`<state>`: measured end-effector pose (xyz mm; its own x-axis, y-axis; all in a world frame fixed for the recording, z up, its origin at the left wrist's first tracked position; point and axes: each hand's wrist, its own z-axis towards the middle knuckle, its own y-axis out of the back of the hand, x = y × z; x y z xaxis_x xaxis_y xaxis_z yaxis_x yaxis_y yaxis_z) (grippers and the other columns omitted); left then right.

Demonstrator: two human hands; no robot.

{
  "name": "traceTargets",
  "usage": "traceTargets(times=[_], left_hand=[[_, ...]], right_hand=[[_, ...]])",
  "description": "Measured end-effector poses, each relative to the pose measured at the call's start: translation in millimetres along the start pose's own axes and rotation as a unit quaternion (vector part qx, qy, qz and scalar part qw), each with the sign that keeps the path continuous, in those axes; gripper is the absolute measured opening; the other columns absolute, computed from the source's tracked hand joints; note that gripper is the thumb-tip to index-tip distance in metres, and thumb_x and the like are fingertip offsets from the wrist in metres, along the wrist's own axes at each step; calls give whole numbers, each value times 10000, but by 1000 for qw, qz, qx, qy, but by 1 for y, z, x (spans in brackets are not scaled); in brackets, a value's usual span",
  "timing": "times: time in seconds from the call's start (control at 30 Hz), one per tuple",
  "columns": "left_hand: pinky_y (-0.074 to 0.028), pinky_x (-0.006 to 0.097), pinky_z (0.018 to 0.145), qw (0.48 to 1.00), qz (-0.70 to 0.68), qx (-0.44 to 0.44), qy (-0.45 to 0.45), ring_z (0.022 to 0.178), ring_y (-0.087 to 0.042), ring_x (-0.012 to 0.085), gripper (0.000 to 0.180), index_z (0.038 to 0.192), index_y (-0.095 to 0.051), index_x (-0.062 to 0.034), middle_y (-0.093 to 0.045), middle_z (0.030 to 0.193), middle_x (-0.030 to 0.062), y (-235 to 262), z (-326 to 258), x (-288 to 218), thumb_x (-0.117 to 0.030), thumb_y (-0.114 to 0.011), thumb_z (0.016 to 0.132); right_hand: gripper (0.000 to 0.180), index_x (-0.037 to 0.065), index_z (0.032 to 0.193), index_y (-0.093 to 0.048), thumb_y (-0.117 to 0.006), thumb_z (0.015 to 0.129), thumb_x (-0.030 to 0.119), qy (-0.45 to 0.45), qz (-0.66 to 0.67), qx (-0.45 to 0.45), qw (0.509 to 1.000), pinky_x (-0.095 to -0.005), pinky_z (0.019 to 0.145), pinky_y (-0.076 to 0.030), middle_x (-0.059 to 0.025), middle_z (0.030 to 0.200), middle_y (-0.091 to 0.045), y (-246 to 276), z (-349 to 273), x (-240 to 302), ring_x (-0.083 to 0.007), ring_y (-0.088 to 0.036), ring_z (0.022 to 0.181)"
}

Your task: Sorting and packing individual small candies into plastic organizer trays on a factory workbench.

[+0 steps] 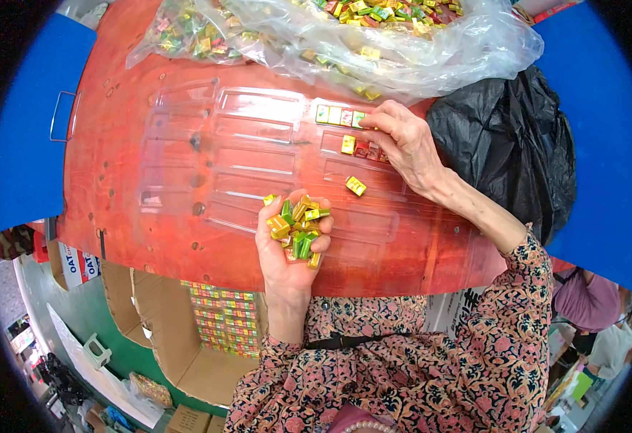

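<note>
A cupped left hand (291,238) grasps a heap of wrapped cubes (300,229) over the table (114,180); the right hand (402,141) presses cubes into a clear tray (258,155). The overfull palm could spill.

Black plastic bag (507,137) at table's right edge — cardboard box (193,317) w/ stacked packs below, blue crates either side.
</note>
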<state>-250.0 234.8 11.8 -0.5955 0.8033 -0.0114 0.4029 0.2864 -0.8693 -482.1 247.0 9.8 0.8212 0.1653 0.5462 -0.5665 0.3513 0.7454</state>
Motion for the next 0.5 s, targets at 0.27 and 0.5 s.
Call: traceTargets(times=[0.27, 0.5], left_hand=[[-427, 273, 456, 1000, -6, 2, 11, 715, -537, 281, 341, 1023, -584, -62, -591, 929, 209, -2, 2, 3, -331, -458, 856], [-425, 275, 456, 1000, -3, -5, 5, 715, -542, 287, 339, 1023, -585, -61, -590, 928, 217, -2, 0, 1, -328, -463, 853]], right_hand=[[98, 11, 799, -578, -616, 709, 3, 17, -33, 82, 996, -360, 682, -434, -107, 781, -534, 0, -10, 1, -287, -522, 797], [94, -31, 830, -585, -583, 738, -16, -73, -58, 73, 993, -358, 632, -443, -147, 749, -567, 32, -7, -10, -304, -575, 720]])
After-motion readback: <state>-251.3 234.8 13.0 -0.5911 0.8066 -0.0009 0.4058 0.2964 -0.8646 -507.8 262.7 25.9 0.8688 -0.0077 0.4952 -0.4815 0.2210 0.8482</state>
